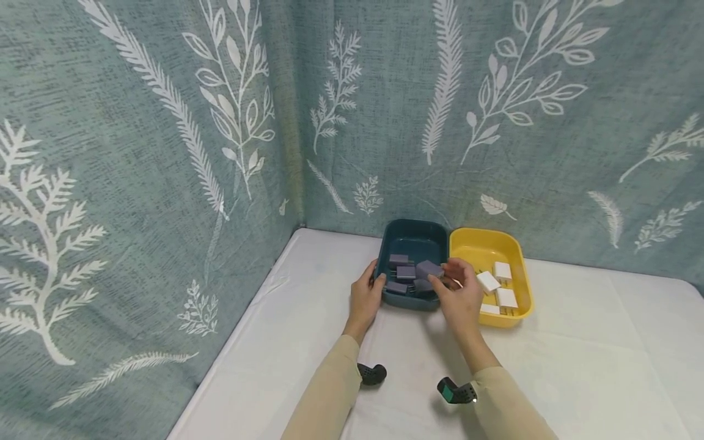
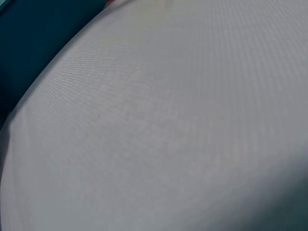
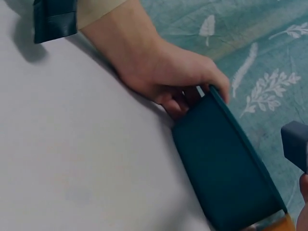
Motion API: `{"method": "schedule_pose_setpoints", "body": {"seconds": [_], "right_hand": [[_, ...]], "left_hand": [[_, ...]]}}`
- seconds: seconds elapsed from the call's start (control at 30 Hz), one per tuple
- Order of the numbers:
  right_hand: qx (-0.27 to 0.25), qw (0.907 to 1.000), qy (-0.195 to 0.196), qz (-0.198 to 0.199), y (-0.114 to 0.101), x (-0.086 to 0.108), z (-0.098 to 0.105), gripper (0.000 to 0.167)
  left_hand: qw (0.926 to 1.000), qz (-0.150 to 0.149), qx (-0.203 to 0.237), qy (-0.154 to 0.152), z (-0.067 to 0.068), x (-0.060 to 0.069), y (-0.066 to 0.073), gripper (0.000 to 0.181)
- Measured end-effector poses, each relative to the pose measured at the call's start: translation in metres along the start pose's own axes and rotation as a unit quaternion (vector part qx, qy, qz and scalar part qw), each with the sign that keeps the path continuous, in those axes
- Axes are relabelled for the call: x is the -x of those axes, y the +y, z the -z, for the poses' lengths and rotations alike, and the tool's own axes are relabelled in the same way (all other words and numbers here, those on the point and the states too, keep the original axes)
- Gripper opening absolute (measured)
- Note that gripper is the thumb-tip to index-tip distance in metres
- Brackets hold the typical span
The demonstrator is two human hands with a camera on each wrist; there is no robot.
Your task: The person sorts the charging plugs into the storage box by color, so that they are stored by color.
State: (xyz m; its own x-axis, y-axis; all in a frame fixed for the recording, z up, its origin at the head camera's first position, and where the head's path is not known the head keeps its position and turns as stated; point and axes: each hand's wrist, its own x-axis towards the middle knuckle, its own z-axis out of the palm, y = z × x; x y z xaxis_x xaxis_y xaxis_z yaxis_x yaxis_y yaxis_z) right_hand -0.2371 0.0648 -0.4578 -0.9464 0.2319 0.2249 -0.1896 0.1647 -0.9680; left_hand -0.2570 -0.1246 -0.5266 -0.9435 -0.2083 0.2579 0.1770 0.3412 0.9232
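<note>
My left hand (image 1: 365, 300) grips the left wall of a dark teal bin (image 1: 416, 229), thumb over the rim, as the right wrist view also shows. Inside the bin lie several purple-grey plug-in chargers (image 1: 406, 272) with metal prongs. My right hand (image 1: 463, 299) pinches another purple-grey charger (image 1: 429, 269) over the bin's right part; it shows again as a dark block (image 3: 294, 144) at the edge of the right wrist view. The left wrist view holds mostly white cloth and a corner of the teal bin (image 2: 43, 43).
A yellow bin (image 1: 484, 238) stands against the teal bin's right side, holding several white plug-in chargers (image 1: 506, 298). White cloth (image 1: 594, 342) covers the table. A blue-green leaf-patterned curtain (image 1: 385, 110) hangs behind and to the left.
</note>
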Motion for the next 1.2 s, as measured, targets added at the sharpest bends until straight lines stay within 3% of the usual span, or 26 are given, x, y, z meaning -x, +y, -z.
{"method": "schedule_pose_setpoints", "body": {"seconds": [0.33,0.87,1.2], "right_hand": [[0.023,0.9994,0.007,-0.024,-0.001,-0.013,-0.006,0.047],[0.064,0.9971,0.042,0.000,0.003,-0.027,-0.005,0.047],[0.057,0.9978,0.034,0.002,-0.004,-0.033,-0.005,0.046]], "left_hand": [[1.0000,-0.005,-0.001,0.002,0.001,0.000,-0.001,0.046],[0.9999,0.012,-0.002,-0.001,0.003,0.000,0.001,0.047],[0.9999,0.014,0.003,0.000,0.000,0.001,0.000,0.047]]}}
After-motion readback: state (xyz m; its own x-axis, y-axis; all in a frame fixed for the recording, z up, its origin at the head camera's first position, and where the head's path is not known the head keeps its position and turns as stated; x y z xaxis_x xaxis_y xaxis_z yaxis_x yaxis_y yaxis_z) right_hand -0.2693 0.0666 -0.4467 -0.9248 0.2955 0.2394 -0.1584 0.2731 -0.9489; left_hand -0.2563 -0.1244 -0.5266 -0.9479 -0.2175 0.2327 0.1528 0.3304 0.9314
